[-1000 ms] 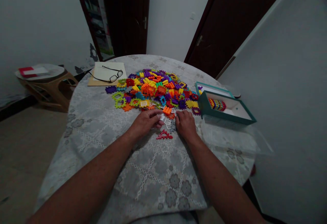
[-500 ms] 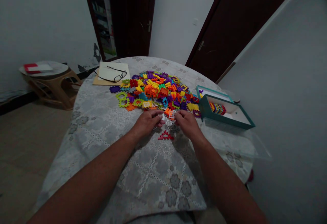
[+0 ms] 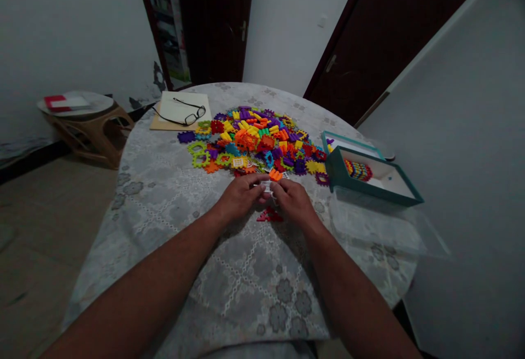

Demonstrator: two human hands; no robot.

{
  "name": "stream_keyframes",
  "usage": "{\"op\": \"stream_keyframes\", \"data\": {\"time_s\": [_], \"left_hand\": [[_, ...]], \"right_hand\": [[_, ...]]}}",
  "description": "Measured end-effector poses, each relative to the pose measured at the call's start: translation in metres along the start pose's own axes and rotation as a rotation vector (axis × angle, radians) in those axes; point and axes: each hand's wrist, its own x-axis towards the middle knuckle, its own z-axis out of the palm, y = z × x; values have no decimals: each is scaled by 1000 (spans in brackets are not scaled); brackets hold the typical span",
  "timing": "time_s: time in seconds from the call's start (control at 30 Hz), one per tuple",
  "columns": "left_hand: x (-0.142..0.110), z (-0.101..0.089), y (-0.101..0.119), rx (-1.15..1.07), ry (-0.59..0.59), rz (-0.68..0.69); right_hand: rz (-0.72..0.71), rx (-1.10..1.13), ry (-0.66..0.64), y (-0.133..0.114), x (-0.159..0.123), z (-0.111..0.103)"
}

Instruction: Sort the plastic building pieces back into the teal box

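Room: pale walls and dark doors stand beyond the heap of coloured pieces, with a stool well off to its left.
Patterned cloth: grey and white, on a round table, lying under the heap and all around it.
White lattice piece: just on the near side of the heap, between the two hands.
Left hand: bent fingers and thumb pinch the left edge of that piece.
Right hand: fingertips close in on its right edge; how firmly they grip, I cannot tell. Something pale shows below, too blurred to name.
Orange piece: at the heap's near edge, just beyond the fingertips.
Red triangular piece: nearer the person than the heap, just below the hands.
Glasses: on papers to the heap's far left.
Green box: right of the heap, coloured beads inside, clear plastic before it.
Risk: the lattice looks thin, so uneven pressure could flex it or make it slip; knuckles could nudge the orange piece, and a lowered wrist could shift the red one.
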Motion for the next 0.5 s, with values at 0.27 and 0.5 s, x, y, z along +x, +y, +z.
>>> {"op": "stream_keyframes", "data": {"time_s": [0.27, 0.5], "left_hand": [[0, -4, 11, 6, 118, -63], [4, -6, 9, -134, 218, -38]], "right_hand": [[-85, -369, -130, 29, -13, -33], [35, -674, -119, 36, -14, -32]]}}
